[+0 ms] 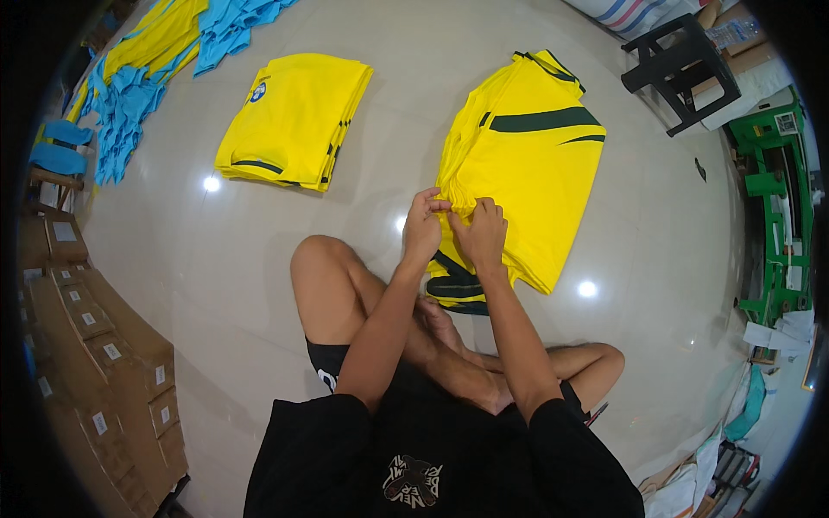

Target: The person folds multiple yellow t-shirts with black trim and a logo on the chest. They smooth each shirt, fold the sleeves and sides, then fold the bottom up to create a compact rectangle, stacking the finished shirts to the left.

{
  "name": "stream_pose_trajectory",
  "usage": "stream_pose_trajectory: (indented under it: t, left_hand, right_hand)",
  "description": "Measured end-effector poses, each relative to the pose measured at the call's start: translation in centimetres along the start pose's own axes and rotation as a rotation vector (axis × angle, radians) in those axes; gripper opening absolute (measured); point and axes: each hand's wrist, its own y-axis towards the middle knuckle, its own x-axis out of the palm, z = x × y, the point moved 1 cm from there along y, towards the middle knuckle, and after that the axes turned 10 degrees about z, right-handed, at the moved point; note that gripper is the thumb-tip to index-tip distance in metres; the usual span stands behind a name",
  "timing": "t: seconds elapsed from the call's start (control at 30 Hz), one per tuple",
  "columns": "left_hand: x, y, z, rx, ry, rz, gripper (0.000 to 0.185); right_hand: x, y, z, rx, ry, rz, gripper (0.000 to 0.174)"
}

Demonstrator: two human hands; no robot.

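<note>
Before me on the floor lies a layered pile of yellow jerseys with dark green bands, its collar end pointing away from me. Along the pile's left side the cloth is bunched into several thin folds. My right hand rests over these folds with its fingers bent, gripping the gathered cloth. My left hand is at the same edge, fingers curled and fingertips at the fabric; whether it pinches any cloth is hidden. Green-trimmed parts of the pile reach towards my crossed legs. Farther left sits a neatly folded stack of yellow jerseys with a round badge on top.
Blue and yellow garments are heaped at the far left. Labelled cardboard boxes line the left side. At the right stand a black plastic stool and a green metal machine. Glossy tiled floor surrounds me.
</note>
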Motion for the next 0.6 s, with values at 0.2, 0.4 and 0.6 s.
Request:
stream_pose_trajectory:
  t: [0.2,0.4,0.6]
  left_hand:
    - [-0.2,-0.6,0.9,0.063,0.2,0.061,0.044]
    - [0.4,-1.6,1.6,0.219,0.709,0.066,0.069]
    - [-0.3,-0.4,0.5,0.152,0.696,-0.041,0.079]
  right_hand:
    - [1.8,2.0,2.6,0.531,0.393,-0.049,0.044]
    - [-3.4,6.0,8.4,0.819,0.555,-0.008,0.033]
    - [-19.4,7.9,20.9,0.83,1.018,0.558,0.033]
